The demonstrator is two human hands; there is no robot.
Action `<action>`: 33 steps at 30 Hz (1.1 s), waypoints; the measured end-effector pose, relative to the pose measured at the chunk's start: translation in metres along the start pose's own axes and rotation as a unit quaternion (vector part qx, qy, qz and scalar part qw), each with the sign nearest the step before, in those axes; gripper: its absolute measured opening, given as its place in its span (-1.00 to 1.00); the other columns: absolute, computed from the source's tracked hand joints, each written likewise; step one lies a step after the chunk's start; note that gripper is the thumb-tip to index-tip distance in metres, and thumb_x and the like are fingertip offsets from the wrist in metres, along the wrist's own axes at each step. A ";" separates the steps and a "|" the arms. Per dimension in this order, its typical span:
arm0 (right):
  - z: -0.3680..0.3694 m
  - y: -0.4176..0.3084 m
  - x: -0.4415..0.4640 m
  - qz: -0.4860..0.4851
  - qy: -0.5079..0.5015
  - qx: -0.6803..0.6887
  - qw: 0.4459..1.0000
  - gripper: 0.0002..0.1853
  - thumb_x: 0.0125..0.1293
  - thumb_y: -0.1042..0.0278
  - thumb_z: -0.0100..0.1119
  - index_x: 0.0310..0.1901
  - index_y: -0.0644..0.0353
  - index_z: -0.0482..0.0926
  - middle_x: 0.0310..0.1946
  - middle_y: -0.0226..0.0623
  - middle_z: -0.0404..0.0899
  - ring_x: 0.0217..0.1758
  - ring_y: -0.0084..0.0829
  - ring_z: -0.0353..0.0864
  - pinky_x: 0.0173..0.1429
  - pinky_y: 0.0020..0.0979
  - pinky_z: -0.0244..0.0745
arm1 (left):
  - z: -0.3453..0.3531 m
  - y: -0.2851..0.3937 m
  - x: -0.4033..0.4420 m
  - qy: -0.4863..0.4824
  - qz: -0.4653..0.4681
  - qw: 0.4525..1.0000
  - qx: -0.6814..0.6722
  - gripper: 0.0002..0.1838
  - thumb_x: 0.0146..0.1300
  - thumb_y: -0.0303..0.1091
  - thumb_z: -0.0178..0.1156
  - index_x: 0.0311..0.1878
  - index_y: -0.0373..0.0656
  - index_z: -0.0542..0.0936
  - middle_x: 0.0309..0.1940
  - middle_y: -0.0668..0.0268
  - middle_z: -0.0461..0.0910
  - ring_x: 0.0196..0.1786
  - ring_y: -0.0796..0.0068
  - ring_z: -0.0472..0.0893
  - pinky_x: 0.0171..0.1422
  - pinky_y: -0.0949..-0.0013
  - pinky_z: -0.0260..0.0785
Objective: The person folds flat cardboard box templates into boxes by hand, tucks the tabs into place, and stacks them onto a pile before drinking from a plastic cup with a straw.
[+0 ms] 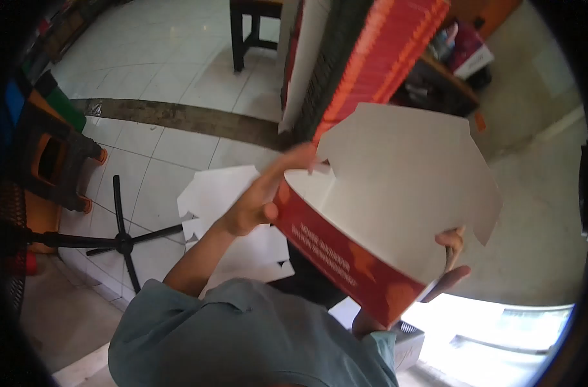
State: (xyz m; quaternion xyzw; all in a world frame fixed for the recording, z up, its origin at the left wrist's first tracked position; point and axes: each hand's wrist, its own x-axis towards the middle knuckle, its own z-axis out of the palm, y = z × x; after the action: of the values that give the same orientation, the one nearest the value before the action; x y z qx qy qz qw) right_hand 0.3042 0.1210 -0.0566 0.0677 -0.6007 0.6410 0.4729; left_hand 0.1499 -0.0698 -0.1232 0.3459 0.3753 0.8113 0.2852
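A partly folded cardboard food box, red with white lettering outside and white inside, is held up in front of me. Its large lid flap stands open on the far side. My left hand grips the left end, fingers over the corner and thumb against the red wall. At the right end, my right hand clasps the side wall, with some of the palm hidden behind the box. Flat white cardboard blanks lie below my left forearm.
A tall stack of red cardboard rises beyond the box. On the left are a dark plastic stool and a black star-shaped stand base on the tiled floor. A grey box sits at lower right.
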 end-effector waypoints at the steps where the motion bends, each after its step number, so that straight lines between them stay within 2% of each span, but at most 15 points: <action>1: 0.000 -0.003 0.007 -0.022 0.010 0.018 1.000 -0.35 0.55 -0.21 -0.54 -0.15 0.15 0.51 -0.01 -0.23 0.34 0.20 -0.31 0.38 0.40 -0.22 0.23 | 0.003 -0.007 -0.005 -0.017 -0.011 0.997 -0.077 0.08 0.08 0.26 0.40 0.47 -0.27 0.17 0.48 0.12 0.16 0.51 0.31 0.20 0.55 0.19 0.02; 5: -0.008 -0.009 0.058 -0.178 0.060 -0.157 0.970 -0.40 0.47 -0.27 -0.33 -0.05 0.13 0.51 0.04 -0.14 0.42 0.28 -0.20 0.38 0.40 -0.08 0.26 | 0.036 0.025 0.040 0.035 0.100 0.986 -0.130 -0.14 0.18 0.10 0.40 0.37 -0.18 0.24 0.50 0.07 0.11 0.51 0.24 0.19 0.55 0.16 0.03; 7: -0.008 -0.023 0.081 -0.278 0.066 -0.303 0.909 -0.40 0.43 -0.31 -0.22 0.00 0.12 0.52 0.07 -0.10 0.46 0.31 -0.15 0.38 0.41 -0.01 0.27 | 0.034 0.048 0.068 0.032 0.260 0.964 0.036 -0.20 0.02 -0.13 0.55 0.24 -0.16 0.32 0.37 -0.03 0.28 0.48 0.17 0.23 0.53 0.11 0.07; 11: 0.021 -0.051 0.130 -0.340 -0.133 -0.519 0.772 -0.35 0.35 -0.37 -0.02 0.10 0.10 0.52 0.12 -0.01 0.53 0.39 -0.04 0.39 0.41 0.13 0.30 | 0.037 0.112 0.147 -0.027 0.509 0.816 0.273 -0.16 -0.01 0.03 0.50 0.24 -0.19 0.33 0.24 0.03 0.33 0.33 0.17 0.31 0.41 0.11 0.13; 12: 0.031 -0.055 0.148 -0.332 -0.168 -0.606 0.704 -0.61 0.41 -0.03 0.12 -0.01 0.14 0.57 -0.12 -0.15 0.63 0.15 -0.14 0.58 0.40 0.10 0.31 | 0.039 0.127 0.170 -0.028 0.547 0.784 0.291 -0.14 0.00 0.08 0.46 0.25 -0.19 0.32 0.20 0.05 0.34 0.29 0.18 0.34 0.37 0.12 0.15; 14: 0.022 -0.046 0.197 -0.328 -0.193 -0.584 0.717 -0.83 0.43 0.28 0.15 -0.15 0.21 0.60 -0.32 -0.31 0.64 -0.11 -0.35 0.62 0.31 -0.12 0.40 | 0.039 0.152 0.222 -0.017 0.590 0.746 0.309 -0.11 0.02 0.19 0.40 0.27 -0.21 0.32 0.12 0.09 0.36 0.19 0.21 0.38 0.29 0.13 0.19; 16: 0.019 -0.027 0.242 -0.300 -0.087 -0.521 0.794 -0.83 0.46 0.33 0.14 -0.19 0.26 0.62 -0.34 -0.36 0.62 -0.24 -0.51 0.55 0.16 -0.38 0.43 | 0.026 0.168 0.264 -0.022 0.530 0.779 0.335 -0.03 0.04 0.30 0.34 0.32 -0.23 0.27 0.13 0.09 0.35 0.20 0.17 0.37 0.31 0.09 0.17; 18: 0.023 -0.013 0.292 -0.282 -0.024 -0.532 0.798 -0.80 0.46 0.28 0.16 -0.13 0.25 0.64 -0.30 -0.37 0.64 -0.20 -0.62 0.52 -0.01 -0.56 0.40 | 0.007 0.173 0.297 -0.006 0.437 0.785 0.439 0.08 -0.01 0.36 0.38 0.39 -0.22 0.23 0.25 0.08 0.33 0.33 0.12 0.34 0.42 0.09 0.16; 21: 0.043 0.028 0.353 -0.293 -0.073 -0.346 0.888 -0.75 0.46 0.23 0.18 -0.08 0.26 0.64 -0.28 -0.42 0.64 -0.20 -0.64 0.53 -0.08 -0.55 0.40 | -0.028 0.128 0.335 0.078 0.401 0.673 0.617 0.09 -0.02 0.39 0.40 0.39 -0.20 0.25 0.35 0.07 0.30 0.41 0.06 0.32 0.47 0.12 0.20; 23: 0.038 0.063 0.383 -0.226 -0.146 -0.275 0.923 -0.73 0.47 0.19 0.17 -0.11 0.27 0.64 -0.30 -0.44 0.62 -0.20 -0.64 0.53 -0.12 -0.55 0.39 | -0.046 0.109 0.335 0.094 0.421 0.527 0.732 0.01 -0.01 0.37 0.40 0.29 -0.21 0.28 0.30 0.04 0.29 0.37 0.04 0.33 0.42 0.06 0.22; 24: 0.036 0.078 0.391 -0.186 -0.183 -0.266 0.928 -0.70 0.48 0.16 0.15 -0.15 0.28 0.63 -0.33 -0.45 0.61 -0.21 -0.64 0.53 -0.14 -0.55 0.39 | -0.049 0.109 0.335 0.091 0.424 0.524 0.733 0.01 -0.01 0.37 0.40 0.29 -0.21 0.28 0.30 0.04 0.29 0.37 0.04 0.33 0.42 0.06 0.22; 26: 0.012 0.114 0.413 -0.174 -0.217 -0.303 0.912 -0.66 0.49 0.11 0.12 -0.20 0.28 0.62 -0.36 -0.46 0.59 -0.23 -0.65 0.52 -0.15 -0.55 0.38 | -0.057 0.110 0.336 0.075 0.433 0.599 0.669 -0.02 -0.01 0.40 0.38 0.21 -0.22 0.31 0.25 0.06 0.30 0.33 0.01 0.32 0.43 -0.03 0.16; 27: 0.009 0.120 0.416 -0.156 -0.258 -0.342 0.890 -0.62 0.50 0.07 0.09 -0.25 0.28 0.60 -0.39 -0.47 0.57 -0.25 -0.66 0.51 -0.17 -0.55 0.38 | -0.057 0.112 0.335 0.103 0.452 0.536 0.705 -0.02 -0.04 0.46 0.35 0.15 -0.24 0.34 0.13 0.10 0.34 0.28 0.04 0.31 0.43 -0.03 0.08; 31: 0.009 0.120 0.416 -0.119 -0.256 -0.372 0.884 -0.54 0.52 0.00 0.04 -0.30 0.31 0.56 -0.45 -0.42 0.54 -0.32 -0.63 0.48 -0.23 -0.50 0.37 | -0.068 0.122 0.338 0.096 0.435 0.524 0.726 0.02 -0.11 0.53 0.34 0.10 -0.23 0.36 0.05 0.13 0.34 0.21 0.08 0.30 0.37 0.05 0.09; 33: 0.015 0.112 0.422 -0.219 -0.253 -0.493 0.803 -0.57 0.50 0.05 0.07 -0.29 0.35 0.56 -0.49 -0.33 0.53 -0.36 -0.58 0.50 -0.26 -0.43 0.38 | -0.066 0.121 0.347 0.084 0.479 0.496 0.719 0.05 -0.21 0.59 0.34 0.04 -0.22 0.38 -0.02 0.15 0.33 0.13 0.12 0.31 0.32 0.05 0.10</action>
State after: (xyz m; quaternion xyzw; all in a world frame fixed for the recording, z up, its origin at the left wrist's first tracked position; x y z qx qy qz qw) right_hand -0.0094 0.3493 0.1450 0.1146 -0.9033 0.0974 0.4018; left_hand -0.1331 0.0863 0.0629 0.4885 0.6277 0.2983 -0.5276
